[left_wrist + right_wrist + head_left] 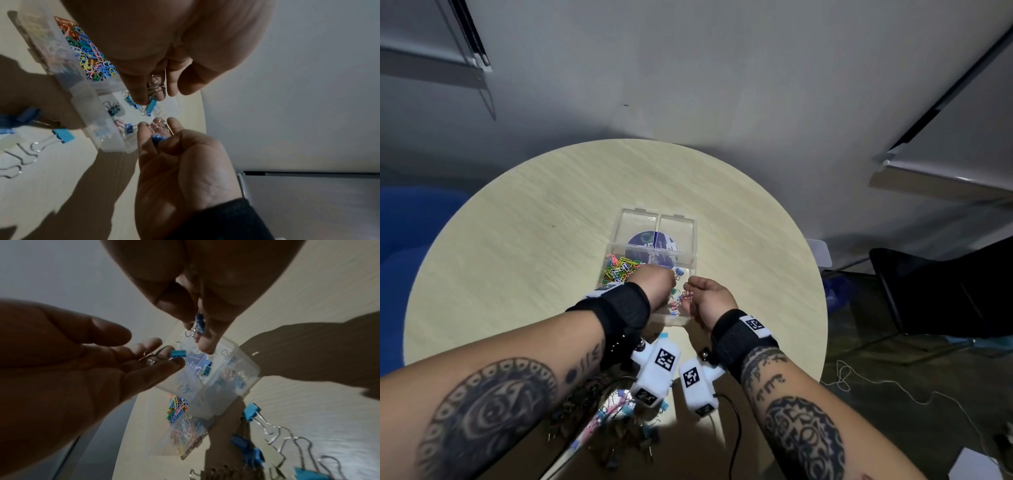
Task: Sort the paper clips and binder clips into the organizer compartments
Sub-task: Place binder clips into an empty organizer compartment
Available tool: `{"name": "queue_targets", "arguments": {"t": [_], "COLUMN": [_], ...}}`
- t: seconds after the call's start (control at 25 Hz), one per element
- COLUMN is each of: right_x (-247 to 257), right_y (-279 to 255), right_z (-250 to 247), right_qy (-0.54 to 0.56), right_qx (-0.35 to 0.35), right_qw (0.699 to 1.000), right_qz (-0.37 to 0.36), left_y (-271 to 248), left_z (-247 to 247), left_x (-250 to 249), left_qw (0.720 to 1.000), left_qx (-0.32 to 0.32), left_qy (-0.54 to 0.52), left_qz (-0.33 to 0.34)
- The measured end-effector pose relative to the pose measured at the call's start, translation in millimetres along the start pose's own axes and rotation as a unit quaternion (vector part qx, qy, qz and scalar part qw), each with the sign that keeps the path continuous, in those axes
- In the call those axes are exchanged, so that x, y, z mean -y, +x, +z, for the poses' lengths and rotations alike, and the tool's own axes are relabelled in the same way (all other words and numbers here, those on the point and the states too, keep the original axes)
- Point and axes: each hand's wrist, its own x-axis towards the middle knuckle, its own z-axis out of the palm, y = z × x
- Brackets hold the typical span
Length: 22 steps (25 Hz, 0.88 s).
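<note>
I judge the sorting about midway: coloured paper clips [619, 269] fill one organizer [690, 240] compartment, my left hand [656, 284] and right hand [707, 298] each pinch small binder clips [151, 105] over another, and larger binder clips [252, 413] await on the table [517, 240].

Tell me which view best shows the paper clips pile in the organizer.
Left wrist: the paper clips lie close, colours distinct, in the organizer. Head view shows them small, partly behind the left hand. Right wrist shows them small and blurred.

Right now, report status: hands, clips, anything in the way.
Left hand pinching small binder clips over the organizer. Right hand holding a blue binder clip. Paper clips in their compartment. Loose binder clips near the table edge.
</note>
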Motion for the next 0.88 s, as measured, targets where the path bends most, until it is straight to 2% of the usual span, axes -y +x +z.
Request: {"name": "queue_targets", "arguments": {"t": [0.04,0.08,0.16,0.24,0.4,0.52,0.68,0.76,0.88], "right_x": [1,2,4,4,5,-4,-30,-47,-65], "right_y": [3,7,9,8,-10,-28,-49,-52,-45], "right_z": [3,4,5,4,1,-2,15,32,61], "right_qy": [-0.014,-0.021,-0.017,-0.013,-0.014,-0.052,-0.147,-0.235,-0.429], "right_qx": [-0.002,0.0,-0.001,-0.003,-0.003,0.014,0.081,0.099,0.113], "right_qw": [1.0,1.0,1.0,1.0,0.999,0.998,0.985,0.966,0.892], "right_qz": [-0.002,-0.005,-0.008,-0.017,-0.035,-0.04,-0.023,-0.033,-0.083], "left_y": [2,1,3,7,-11,-23,-22,-14,1], "left_z": [2,4,7,5,-7,-35,-90,-117,-157], "left_x": [-4,-4,-4,0,-1,3,26,43,72], "left_qw": [0.999,0.998,1.0,0.999,0.998,0.995,0.997,0.99,0.944], "left_qx": [-0.006,-0.009,-0.006,-0.01,0.051,0.078,0.013,-0.044,-0.089], "left_qy": [0.032,0.067,0.005,0.009,-0.014,-0.033,0.036,0.115,0.31], "left_qz": [-0.011,0.011,0.007,0.039,0.041,0.049,0.072,0.073,0.066]}}
